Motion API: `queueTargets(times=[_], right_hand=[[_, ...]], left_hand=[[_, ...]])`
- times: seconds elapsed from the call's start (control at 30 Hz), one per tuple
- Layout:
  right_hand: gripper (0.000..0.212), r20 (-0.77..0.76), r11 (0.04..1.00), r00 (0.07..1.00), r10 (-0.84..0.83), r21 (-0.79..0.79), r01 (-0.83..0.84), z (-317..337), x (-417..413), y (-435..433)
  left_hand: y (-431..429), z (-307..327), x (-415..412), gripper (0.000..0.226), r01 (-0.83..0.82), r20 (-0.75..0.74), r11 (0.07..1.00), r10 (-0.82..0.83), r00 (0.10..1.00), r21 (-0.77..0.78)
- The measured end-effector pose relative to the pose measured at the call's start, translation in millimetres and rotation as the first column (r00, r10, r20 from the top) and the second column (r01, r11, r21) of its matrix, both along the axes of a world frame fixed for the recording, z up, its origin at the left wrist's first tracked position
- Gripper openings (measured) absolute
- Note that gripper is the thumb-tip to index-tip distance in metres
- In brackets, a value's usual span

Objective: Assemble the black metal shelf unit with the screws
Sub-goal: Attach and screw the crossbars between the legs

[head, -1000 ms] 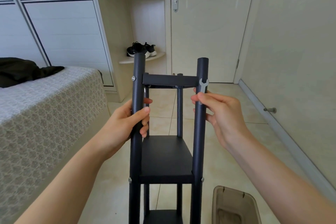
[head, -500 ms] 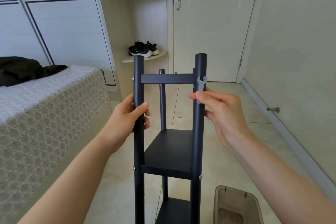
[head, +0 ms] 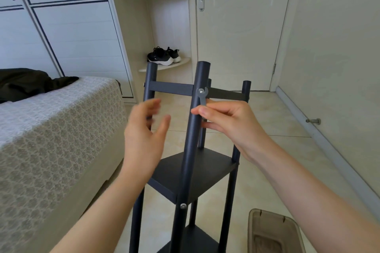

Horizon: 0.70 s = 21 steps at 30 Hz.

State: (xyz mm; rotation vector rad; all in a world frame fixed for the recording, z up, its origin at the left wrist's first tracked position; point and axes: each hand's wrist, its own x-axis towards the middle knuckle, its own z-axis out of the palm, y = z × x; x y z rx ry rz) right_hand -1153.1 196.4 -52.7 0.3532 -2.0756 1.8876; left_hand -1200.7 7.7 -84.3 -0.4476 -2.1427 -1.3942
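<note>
The black metal shelf unit (head: 191, 172) stands upright on the floor in front of me, turned so one corner post faces me. A small grey flat wrench (head: 202, 96) sits on a silver screw (head: 201, 91) near the top of that post. My right hand (head: 228, 121) pinches the wrench's handle. My left hand (head: 144, 135) hovers off the left post, blurred, fingers spread and holding nothing. Another silver screw (head: 183, 206) shows lower on the front post, at the middle shelf.
A bed with a patterned cover (head: 51, 129) runs along the left, close to the shelf unit. A brown plastic bin (head: 273, 232) stands on the tiled floor at the lower right. A closed door (head: 236, 26) and a corner shelf with black shoes (head: 163, 56) are behind.
The shelf unit has rotated, so a corner post now faces me. My left hand has let go of the left post and opened. My right hand stays on the wrench.
</note>
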Motion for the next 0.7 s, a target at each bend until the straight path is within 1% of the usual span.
queueTargets(times=[0.03, 0.07, 0.1, 0.13, 0.17, 0.2, 0.27, 0.47, 0.57, 0.7], right_hand=[[0.015, -0.002, 1.0, 1.0, -0.001, 0.007, 0.001, 0.4, -1.2, -1.1], [0.016, -0.005, 1.0, 1.0, 0.001, 0.018, 0.0, 0.9, -2.3, -1.8], [0.017, -0.009, 0.999, 1.0, 0.0, 0.034, 0.0, 1.5, -3.4, -2.3], [0.017, -0.011, 0.998, 1.0, -0.005, 0.056, 0.006, 2.3, -4.3, -2.5], [0.017, -0.014, 0.997, 1.0, -0.012, 0.079, 0.013, 3.2, -5.3, -2.6], [0.016, -0.015, 0.995, 1.0, -0.016, 0.099, 0.018, 4.0, -6.2, -3.1], [0.016, -0.011, 0.992, 1.0, -0.011, 0.127, 0.012, 5.1, -7.7, -4.8], [0.016, -0.003, 0.987, 1.0, 0.013, 0.158, -0.012, 3.9, -11.9, -6.6], [0.016, 0.021, 0.985, 0.999, 0.038, 0.168, -0.041, 0.4, -12.6, -0.5], [0.015, 0.105, 0.975, 0.994, 0.043, 0.212, -0.065, -4.2, -12.3, 13.7]], left_hand=[[5.2, -0.1, 6.7, 0.026, 0.123, 0.126, 0.988, -0.134, 0.983, 0.092], [10.1, -1.1, 12.9, 0.022, 0.23, 0.253, 0.955, -0.273, 0.928, 0.187], [13.9, -2.6, 17.6, 0.025, 0.294, 0.349, 0.921, -0.372, 0.86, 0.257], [16.4, -4.6, 21.0, 0.031, 0.329, 0.405, 0.896, -0.431, 0.806, 0.298], [17.8, -6.1, 23.0, 0.039, 0.351, 0.426, 0.878, -0.467, 0.775, 0.325], [18.1, -6.9, 24.1, 0.045, 0.366, 0.425, 0.868, -0.487, 0.763, 0.337], [17.4, -8.7, 24.0, 0.051, 0.379, 0.403, 0.867, -0.488, 0.774, 0.324], [16.1, -14.7, 21.8, 0.053, 0.337, 0.321, 0.908, -0.405, 0.856, 0.249], [18.6, -14.2, 23.0, 0.055, 0.332, 0.3, 0.908, -0.401, 0.866, 0.256], [22.9, -14.9, 23.8, 0.048, 0.329, 0.308, 0.904, -0.407, 0.86, 0.274]])
